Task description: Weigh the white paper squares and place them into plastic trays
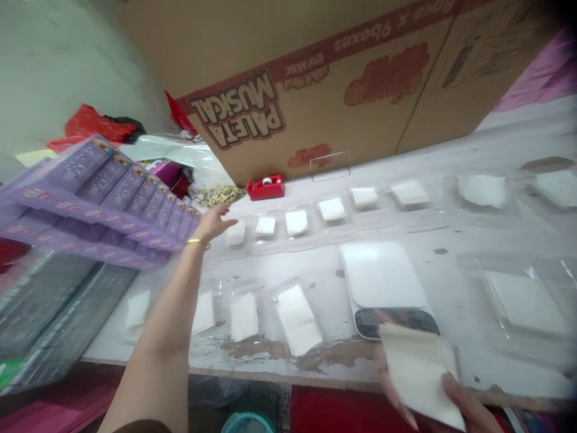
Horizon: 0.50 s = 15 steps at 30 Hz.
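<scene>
Closest in, the person's right hand [471, 409] is at the bench's front edge gripping a cream papery stack [419, 373], thumb on one side and the other fingers wrapped round the far side, probably so it doesn't flop apart. It's tilted and hangs partly past the edge, right by the display end of a white kitchen scale [383, 276]; can't tell if they touch. The bench [324, 264] looks scuffed along that edge, and white pads [300, 319] sit in a near row left of the scale, with the left forearm crossing over that row. Further back the left hand [215, 224] has its fingers spread, not closed on anything I can see, beside the leftmost pad of the far row. Those sit in clear trays [406, 221], I'd guess lined up for easy reach. Bare bench between the rows gives some working room, but purple boxes [94, 174] crowd the left, and a red tape dispenser [265, 191] and big cardboard box [306, 120] wall off the back.
</scene>
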{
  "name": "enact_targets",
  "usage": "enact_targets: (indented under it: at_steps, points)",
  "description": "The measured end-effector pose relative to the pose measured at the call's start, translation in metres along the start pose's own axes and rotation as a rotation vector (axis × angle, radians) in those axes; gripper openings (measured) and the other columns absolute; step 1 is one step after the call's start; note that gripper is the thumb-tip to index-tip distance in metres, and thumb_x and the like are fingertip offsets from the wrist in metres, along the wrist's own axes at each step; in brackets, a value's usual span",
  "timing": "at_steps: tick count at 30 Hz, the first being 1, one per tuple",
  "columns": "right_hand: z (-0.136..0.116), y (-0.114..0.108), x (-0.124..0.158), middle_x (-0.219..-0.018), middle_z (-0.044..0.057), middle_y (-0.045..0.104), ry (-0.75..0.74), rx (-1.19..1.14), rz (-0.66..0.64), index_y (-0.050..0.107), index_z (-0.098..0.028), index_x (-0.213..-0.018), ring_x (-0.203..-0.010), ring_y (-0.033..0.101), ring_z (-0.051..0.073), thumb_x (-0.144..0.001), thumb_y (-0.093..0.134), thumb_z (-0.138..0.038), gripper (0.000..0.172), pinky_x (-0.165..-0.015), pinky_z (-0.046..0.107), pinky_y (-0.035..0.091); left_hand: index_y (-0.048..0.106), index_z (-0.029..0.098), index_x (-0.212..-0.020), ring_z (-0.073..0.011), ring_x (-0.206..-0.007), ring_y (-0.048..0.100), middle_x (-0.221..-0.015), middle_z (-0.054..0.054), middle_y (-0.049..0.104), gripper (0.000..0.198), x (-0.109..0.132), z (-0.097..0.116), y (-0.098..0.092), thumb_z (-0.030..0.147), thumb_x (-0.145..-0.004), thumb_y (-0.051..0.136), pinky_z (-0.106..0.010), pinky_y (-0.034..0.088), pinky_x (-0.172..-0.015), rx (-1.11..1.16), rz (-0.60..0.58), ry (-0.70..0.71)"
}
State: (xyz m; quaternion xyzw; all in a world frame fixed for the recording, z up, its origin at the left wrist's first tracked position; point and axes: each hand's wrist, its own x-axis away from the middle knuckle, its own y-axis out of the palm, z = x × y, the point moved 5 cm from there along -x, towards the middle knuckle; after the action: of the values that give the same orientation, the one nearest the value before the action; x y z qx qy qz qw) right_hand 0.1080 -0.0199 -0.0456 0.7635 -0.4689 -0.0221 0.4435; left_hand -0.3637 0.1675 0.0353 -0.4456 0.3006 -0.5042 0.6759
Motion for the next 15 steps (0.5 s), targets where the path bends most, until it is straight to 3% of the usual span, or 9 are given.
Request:
enact_targets:
  at_steps: [2, 4, 6, 8, 11, 15]
  points:
    - [-0.002, 0.015, -0.007, -0.087, 0.013, 0.067, 0.027, -0.013, -0.026, 0.071, -0.022, -0.100, -0.059, 0.058, 0.022, -0.078, 0.065, -0.062, 0.046, -0.057, 0.036, 0.048, 0.062, 0.016, -0.115, -0.0233, -0.100, 0.063, -0.114, -0.012, 0.068, 0.043, 0.035, 0.051, 0.018, 0.040, -0.080, 0.064, -0.033, 0.048, -0.084, 0.054, -0.026, 0.201]
    - [-0.004, 0.031, -0.015, -0.087, 0.012, 0.066, 0.031, 0.001, -0.167, 0.069, -0.017, -0.102, -0.061, 0.056, 0.019, -0.077, 0.067, -0.063, 0.053, -0.059, 0.032, 0.045, 0.064, 0.020, -0.114, -0.0222, -0.098, 0.065, -0.111, -0.009, 0.070, 0.035, 0.089, 0.114, 0.041, 0.042, -0.089, 0.058, -0.035, 0.049, -0.087, 0.136, -0.088, 0.492]
    - [-0.008, 0.039, -0.021, -0.096, 0.012, 0.066, -0.008, 0.020, -0.281, 0.066, -0.016, -0.103, -0.060, 0.055, 0.016, -0.078, 0.065, -0.066, 0.055, -0.058, 0.030, 0.043, 0.058, 0.024, -0.126, -0.0236, -0.113, 0.060, -0.125, -0.009, 0.065, 0.039, 0.151, 0.172, 0.063, 0.041, -0.092, 0.058, -0.040, 0.045, -0.099, 0.201, -0.187, 0.764]
    - [-0.013, 0.043, -0.022, -0.093, 0.010, 0.066, -0.049, 0.045, -0.347, 0.064, -0.016, -0.104, -0.059, 0.054, 0.015, -0.079, 0.064, -0.067, 0.057, -0.054, 0.028, 0.041, 0.051, 0.026, -0.135, -0.0253, -0.122, 0.055, -0.133, -0.011, 0.061, 0.045, 0.204, 0.211, 0.080, 0.038, -0.093, 0.058, -0.043, 0.042, -0.101, 0.234, -0.180, 0.925]
    - [-0.017, 0.044, -0.013, -0.073, 0.005, 0.063, -0.071, 0.107, -0.390, 0.065, -0.014, -0.092, -0.056, 0.052, 0.014, -0.080, 0.060, -0.070, 0.058, -0.055, 0.026, 0.039, 0.055, 0.026, -0.128, -0.0256, -0.119, 0.058, -0.126, -0.011, 0.065, 0.034, 0.251, 0.236, 0.101, 0.026, -0.094, 0.057, -0.045, 0.042, -0.095, 0.268, -0.026, 0.983]
    - [-0.017, 0.034, 0.012, -0.067, 0.003, 0.061, -0.067, 0.126, -0.353, 0.064, -0.014, -0.074, -0.058, 0.051, 0.013, -0.082, 0.056, -0.071, 0.057, -0.058, 0.025, 0.038, 0.055, 0.026, -0.125, -0.0239, -0.110, 0.064, -0.117, -0.009, 0.071, 0.034, 0.281, 0.243, 0.118, 0.014, -0.092, 0.056, -0.042, 0.042, -0.088, 0.222, 0.168, 0.978]
